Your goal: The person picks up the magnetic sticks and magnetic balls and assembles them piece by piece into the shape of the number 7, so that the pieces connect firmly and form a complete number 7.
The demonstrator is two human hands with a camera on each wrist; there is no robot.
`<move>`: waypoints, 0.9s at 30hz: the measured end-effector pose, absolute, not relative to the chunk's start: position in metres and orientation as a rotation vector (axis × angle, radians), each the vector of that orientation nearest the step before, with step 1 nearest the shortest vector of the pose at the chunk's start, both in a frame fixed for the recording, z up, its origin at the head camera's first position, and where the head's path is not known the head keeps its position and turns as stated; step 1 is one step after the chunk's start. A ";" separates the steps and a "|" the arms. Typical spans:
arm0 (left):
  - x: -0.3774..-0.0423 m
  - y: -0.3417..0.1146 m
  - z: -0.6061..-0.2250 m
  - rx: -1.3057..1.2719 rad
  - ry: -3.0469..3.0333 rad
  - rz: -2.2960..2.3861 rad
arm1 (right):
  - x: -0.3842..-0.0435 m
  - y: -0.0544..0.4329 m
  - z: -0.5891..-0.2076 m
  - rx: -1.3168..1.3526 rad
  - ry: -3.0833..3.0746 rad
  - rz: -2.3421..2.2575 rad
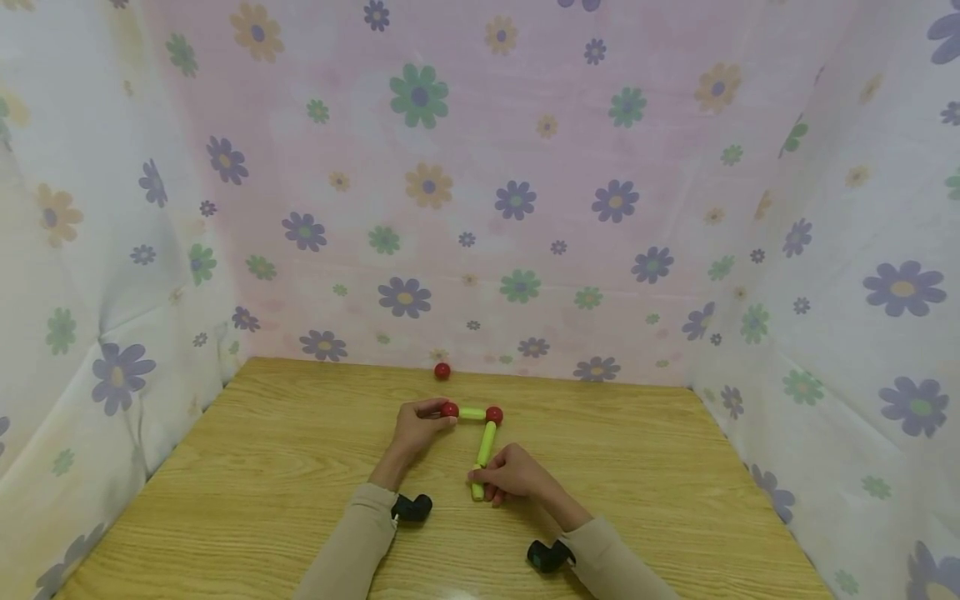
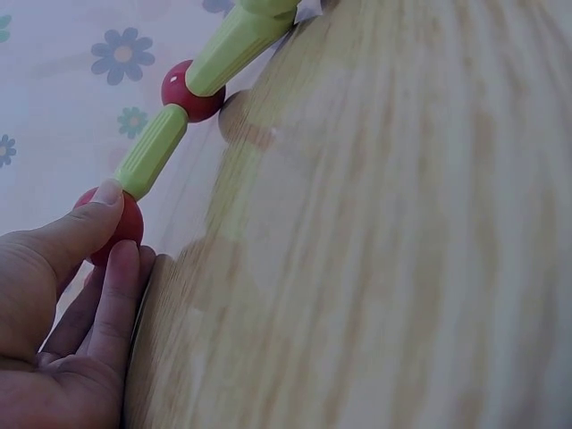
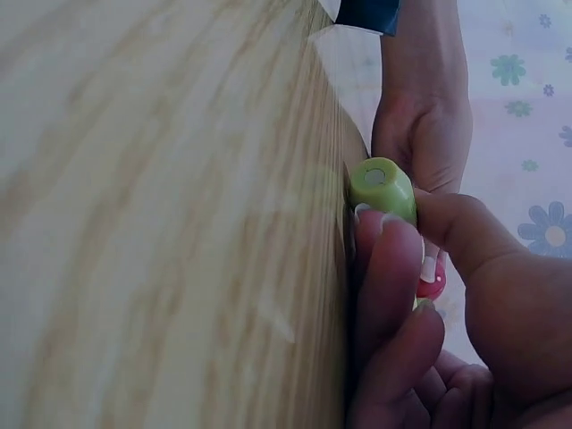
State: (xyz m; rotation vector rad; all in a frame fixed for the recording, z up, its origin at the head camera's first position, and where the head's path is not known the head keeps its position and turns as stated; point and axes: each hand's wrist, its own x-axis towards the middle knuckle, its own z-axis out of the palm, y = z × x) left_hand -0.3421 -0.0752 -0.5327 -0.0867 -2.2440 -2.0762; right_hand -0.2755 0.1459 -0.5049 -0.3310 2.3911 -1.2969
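My left hand [image 1: 416,427] pinches a red ball [image 2: 123,228] between thumb and fingers. From that ball a short ribbed green rod [image 2: 154,150] runs to a second red ball [image 1: 493,414]. Another green rod [image 1: 487,444] leaves the second ball toward the front of the table. At its near end my right hand [image 1: 513,473] pinches a further green rod [image 1: 477,492], which sits at a slight angle to it. In the right wrist view this held rod [image 3: 382,189] shows a round grey disc in its free end. Whether the two rods touch is hidden by the fingers.
A loose red ball [image 1: 442,372] lies at the back edge of the wooden table [image 1: 600,450]. Flower-patterned cloth [image 1: 480,208] hangs behind the table and on both sides. Each wrist wears a black camera, the left camera [image 1: 412,508] and the right camera [image 1: 550,557].
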 end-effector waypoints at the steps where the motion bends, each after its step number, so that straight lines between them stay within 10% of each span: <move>1: -0.342 -0.075 -0.533 -0.084 -2.246 -2.075 | -0.276 0.147 -0.505 -0.350 2.385 -1.299; 27: -0.342 -0.076 -0.533 -0.097 -2.243 -2.071 | -0.282 0.168 -0.504 -0.550 2.109 -1.355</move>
